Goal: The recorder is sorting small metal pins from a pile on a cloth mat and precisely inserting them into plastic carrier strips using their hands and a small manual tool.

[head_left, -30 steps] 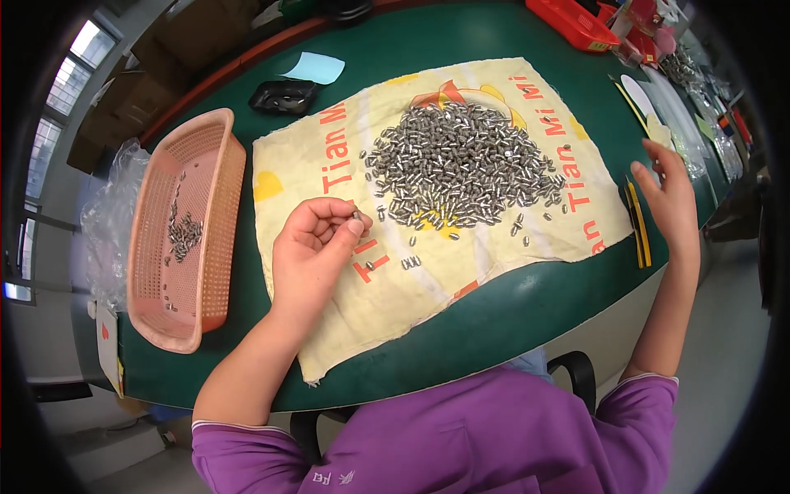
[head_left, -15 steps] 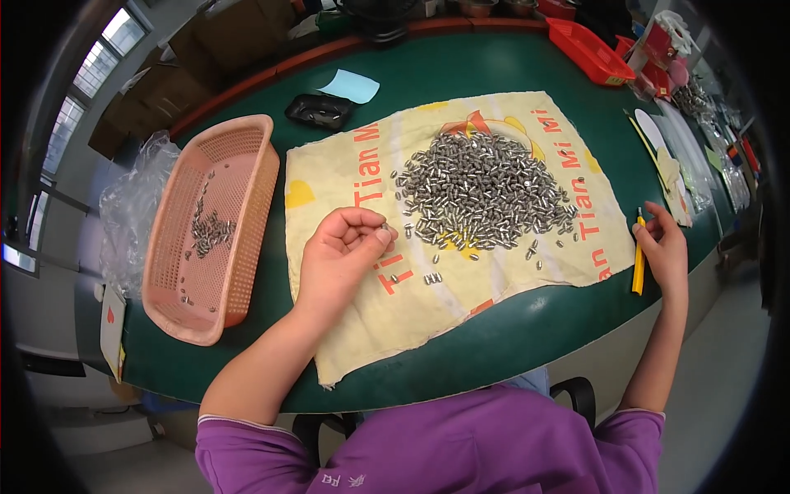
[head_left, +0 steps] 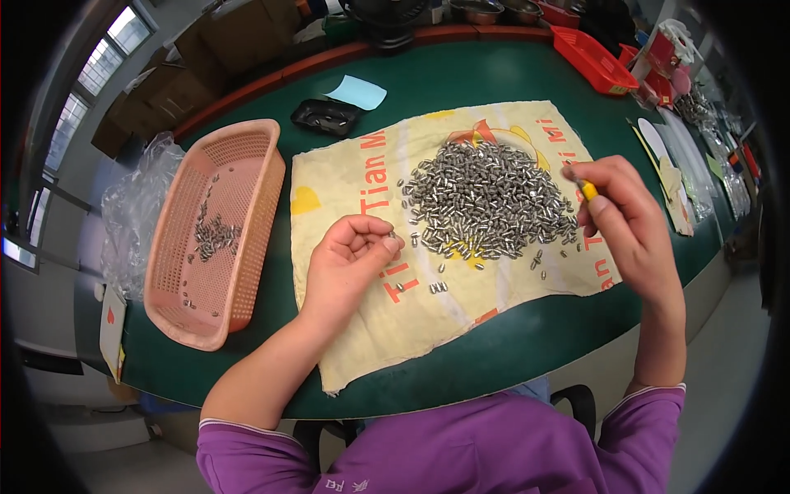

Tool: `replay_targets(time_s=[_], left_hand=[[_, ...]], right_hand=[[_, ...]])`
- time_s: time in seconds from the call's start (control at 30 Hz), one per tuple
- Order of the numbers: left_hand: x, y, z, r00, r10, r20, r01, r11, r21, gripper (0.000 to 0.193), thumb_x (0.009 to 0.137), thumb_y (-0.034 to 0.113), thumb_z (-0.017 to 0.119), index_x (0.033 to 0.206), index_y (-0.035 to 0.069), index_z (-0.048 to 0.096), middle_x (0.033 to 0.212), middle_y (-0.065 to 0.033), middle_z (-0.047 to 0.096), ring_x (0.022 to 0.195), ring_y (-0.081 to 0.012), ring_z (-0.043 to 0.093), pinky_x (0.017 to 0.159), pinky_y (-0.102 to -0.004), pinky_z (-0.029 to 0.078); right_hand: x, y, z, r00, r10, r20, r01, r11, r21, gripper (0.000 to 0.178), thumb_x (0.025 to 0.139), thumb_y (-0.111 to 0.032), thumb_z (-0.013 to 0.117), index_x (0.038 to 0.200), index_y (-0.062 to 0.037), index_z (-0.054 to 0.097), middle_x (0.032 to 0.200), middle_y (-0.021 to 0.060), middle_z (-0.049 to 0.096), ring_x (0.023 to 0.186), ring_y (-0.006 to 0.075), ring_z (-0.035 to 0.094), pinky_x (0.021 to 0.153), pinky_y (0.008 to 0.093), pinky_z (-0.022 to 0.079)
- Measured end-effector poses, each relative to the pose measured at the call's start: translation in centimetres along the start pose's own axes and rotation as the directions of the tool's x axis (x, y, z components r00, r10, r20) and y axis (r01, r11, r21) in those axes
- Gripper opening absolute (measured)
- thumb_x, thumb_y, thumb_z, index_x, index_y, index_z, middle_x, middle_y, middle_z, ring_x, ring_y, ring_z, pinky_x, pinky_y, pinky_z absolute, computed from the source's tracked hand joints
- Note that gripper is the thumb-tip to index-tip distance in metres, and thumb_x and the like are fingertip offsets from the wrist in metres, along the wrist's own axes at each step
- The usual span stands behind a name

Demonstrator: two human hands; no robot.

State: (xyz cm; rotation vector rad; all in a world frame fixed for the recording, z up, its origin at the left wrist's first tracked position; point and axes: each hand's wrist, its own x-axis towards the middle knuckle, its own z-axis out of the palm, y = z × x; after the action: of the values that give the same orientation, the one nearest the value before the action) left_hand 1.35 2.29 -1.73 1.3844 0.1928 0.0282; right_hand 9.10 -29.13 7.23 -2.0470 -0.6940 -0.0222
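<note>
A heap of small silver metal cylinders [head_left: 485,193] lies on a yellow printed cloth [head_left: 387,329] spread over a green table. My left hand [head_left: 346,263] rests on the cloth left of the heap, fingers curled, pinching one small cylinder at its fingertips. Several loose cylinders lie just beside it. My right hand [head_left: 625,218] hovers over the heap's right edge and grips a thin yellow tool [head_left: 587,190], its tip toward the pile.
A pink mesh basket [head_left: 247,247] holding several cylinders sits left of the cloth, with a clear plastic bag [head_left: 132,214] beyond it. A black tray [head_left: 327,117], a blue paper [head_left: 355,92], a red tray [head_left: 594,59] and clutter line the far and right edges.
My right hand came back from the table's right edge with the yellow tool and now sits at the heap. My left hand stayed put, fingers still curled.
</note>
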Motion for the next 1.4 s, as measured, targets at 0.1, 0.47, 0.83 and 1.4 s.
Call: replay_targets(time_s=[0.1, 0.47, 0.83, 1.4], left_hand=[[0.0, 0.0, 0.2, 1.000, -0.008, 0.000, 0.008, 1.000, -0.005, 0.025, 0.098, 0.002, 0.066, 0.121, 0.001, 0.056, 0.103, -0.0091, 0.071, 0.096, -0.0167, 0.069, 0.090, -0.0310, 0.055], [0.1, 0.1, 0.5, 1.000, -0.016, 0.024, 0.016, 1.000, -0.013, 0.048, 0.096, 0.000, 0.069, 0.135, -0.002, 0.041, 0.099, -0.0075, 0.069, 0.094, -0.0106, 0.067, 0.086, -0.0246, 0.055], [0.1, 0.3, 0.8, 1.000, -0.028, 0.004, 0.028, 0.998, 0.047, 0.051, 0.094, -0.002, 0.070, 0.135, -0.001, 0.040, 0.096, -0.0067, 0.068, 0.089, -0.0095, 0.067, 0.083, -0.0244, 0.055], [0.0, 0.1, 0.9, 1.000, -0.020, 0.015, 0.019, 0.998, 0.065, 0.052, 0.093, -0.003, 0.071, 0.135, -0.001, 0.040, 0.094, -0.0064, 0.068, 0.088, -0.0098, 0.066, 0.080, -0.0236, 0.053]], right_hand=[[2.5, -1.4, 4.1, 0.951, -0.169, 0.260, 0.192, 0.979, -0.065, 0.027, 0.100, -0.007, 0.051, 0.121, -0.0008, 0.067, 0.101, 0.0135, 0.060, 0.094, 0.0281, 0.064, 0.086, 0.0372, 0.053], [4.7, -0.2, 10.5, 0.883, -0.036, 0.467, -0.026, 0.992, 0.127, 0.029, 0.099, -0.015, 0.057, 0.124, -0.0071, 0.070, 0.106, 0.0189, 0.074, 0.097, 0.0362, 0.072, 0.085, 0.0439, 0.058], [4.3, 0.9, 10.8, 0.887, -0.112, 0.448, 0.053, 0.989, 0.141, 0.031, 0.098, -0.012, 0.059, 0.128, -0.0088, 0.069, 0.102, 0.0150, 0.075, 0.089, 0.0280, 0.074, 0.081, 0.0387, 0.058], [3.9, 1.4, 11.6, 0.923, -0.214, 0.320, 0.202, 0.977, 0.071, 0.028, 0.095, -0.012, 0.064, 0.121, -0.0109, 0.073, 0.103, 0.0151, 0.074, 0.089, 0.0329, 0.072, 0.079, 0.0416, 0.059]])
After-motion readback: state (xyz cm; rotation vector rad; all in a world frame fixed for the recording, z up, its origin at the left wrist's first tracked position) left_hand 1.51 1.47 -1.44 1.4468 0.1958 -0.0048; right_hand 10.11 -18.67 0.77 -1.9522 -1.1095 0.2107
